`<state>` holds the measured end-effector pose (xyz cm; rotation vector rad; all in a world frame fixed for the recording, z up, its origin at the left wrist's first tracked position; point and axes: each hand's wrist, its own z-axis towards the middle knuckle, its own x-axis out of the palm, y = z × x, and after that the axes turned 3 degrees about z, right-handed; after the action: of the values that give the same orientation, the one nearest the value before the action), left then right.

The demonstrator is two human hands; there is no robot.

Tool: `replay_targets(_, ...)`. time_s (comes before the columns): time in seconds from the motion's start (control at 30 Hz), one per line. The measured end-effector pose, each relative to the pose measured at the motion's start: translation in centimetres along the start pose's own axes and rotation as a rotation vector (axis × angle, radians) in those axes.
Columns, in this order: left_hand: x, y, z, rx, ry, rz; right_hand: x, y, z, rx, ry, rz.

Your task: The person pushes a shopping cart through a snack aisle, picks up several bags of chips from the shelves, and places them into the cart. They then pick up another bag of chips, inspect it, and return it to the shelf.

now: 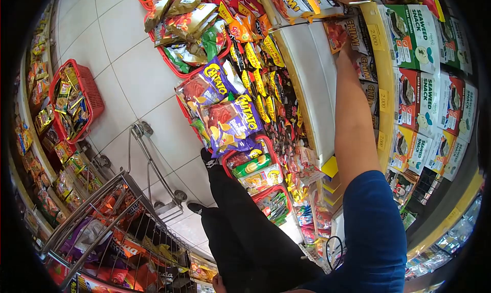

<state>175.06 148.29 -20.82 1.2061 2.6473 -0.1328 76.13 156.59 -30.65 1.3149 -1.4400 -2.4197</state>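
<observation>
My right hand (346, 48) reaches up into a shelf, its fingers closed at a Chimi snack bag (335, 36) with a red picture on it. The fingertips are partly hidden against the bag. More Chimi bags (366, 68) stand in the same row behind the yellow price rail (376, 32). Only a small part of my left hand (219, 284) shows at the bottom edge, beside my dark trousers. Its fingers are mostly out of sight.
Seaweed Snack packs (413, 35) hang at the right. Red baskets (225, 167) with Chitato bags (232, 121) and other snacks line the shelf front. A loaded metal cart (128, 183) stands lower left on the tiled floor (115, 63). Another red basket (92, 96) stands farther left.
</observation>
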Motion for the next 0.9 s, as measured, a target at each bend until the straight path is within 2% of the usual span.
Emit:
replay_targets(0.03,0.0,-0.1,-0.2,0.005,0.001,0.002,0.3,-0.5,0.7,0.054,0.013,0.017)
replay_targets(0.13,0.3,-0.3,-0.3,0.044,0.002,0.01,0.2,-0.2,0.2,0.041,0.046,-0.018)
replay_targets(0.17,0.2,-0.6,-0.4,0.062,0.001,0.017,-0.6,1.8,-2.2,0.046,0.052,-0.016)
replay_targets(0.23,-0.2,-1.0,-0.8,0.128,0.002,0.037,-3.6,5.4,-7.1,0.145,0.133,0.201)
replay_targets(0.3,-0.3,-1.3,-0.9,0.206,-0.01,0.041,-3.3,2.5,-4.7,0.128,0.209,0.174)
replay_targets(0.37,-0.9,0.7,0.2,0.13,-0.038,0.087,-3.0,-2.0,-1.6,0.105,0.353,0.054)
replay_targets(0.43,-0.6,-1.2,-1.2,0.165,-0.081,0.105,-3.4,-5.6,-1.2,0.151,0.545,-0.052)
replay_targets(0.47,-0.7,0.5,-0.6,0.115,-0.21,0.083,-3.7,-7.0,-2.0,0.193,0.624,-0.118)
replay_targets(0.5,-0.8,-0.4,-1.4,0.092,-0.2,-0.121,-4.5,-8.2,-2.3,0.23,0.674,-0.206)
replay_targets(0.53,-0.6,-4.3,-3.9,0.002,-0.276,-0.44,-5.6,-8.4,-4.0,0.268,0.685,-0.319)
replay_targets(0.57,-1.5,-3.7,-4.2,0.01,-0.281,-0.516,-11.2,-7.0,-12.8,-0.326,0.406,0.033)
replay_targets(0.6,-2.2,-3.0,-3.4,0.033,-0.267,-0.582,-12.4,-9.0,-15.1,-0.553,0.402,0.073)
replay_targets(0.63,-2.0,-2.3,-3.7,0.12,-0.342,-0.686,-14.6,-9.7,-18.8,-0.717,0.463,0.118)
replay_targets(0.67,-1.9,-2.2,-3.8,0.213,-0.412,-0.785,-19.1,-5.8,-25.0,-0.363,0.775,0.343)
replay_targets(0.7,-2.5,-4.3,-5.4,0.219,-0.459,-0.827,-20.2,-8.1,-26.6,-0.473,0.963,0.008)
replay_targets(0.73,-3.3,-6.8,-6.7,0.235,-0.499,-0.859,-22.6,-8.5,-30.1,-0.532,1.086,0.056)
replay_targets(0.77,-3.9,-6.9,-5.6,0.276,-0.52,-0.937,-25.3,-7.5,-33.6,-0.979,0.999,0.079)
replay_targets(0.8,-4.6,-5.7,-4.2,0.367,-0.445,-1.04,-27.1,-7.5,-36.0,-0.684,1.355,0.203)
replay_targets(0.83,-5.0,-7.0,-5.2,0.377,-0.45,-1.049,-27.8,-8.0,-37.5,-1.026,1.417,0.166)
replay_targets(0.87,-5.4,-8.5,-6.6,0.382,-0.453,-1.06,-30.8,-4.2,-40.3,-0.945,1.663,0.243)
replay_targets(0.9,-5.7,-7.5,-5.9,0.411,-0.393,-1.073,-32.9,-1.5,-42.5,-1.068,1.723,0.232)
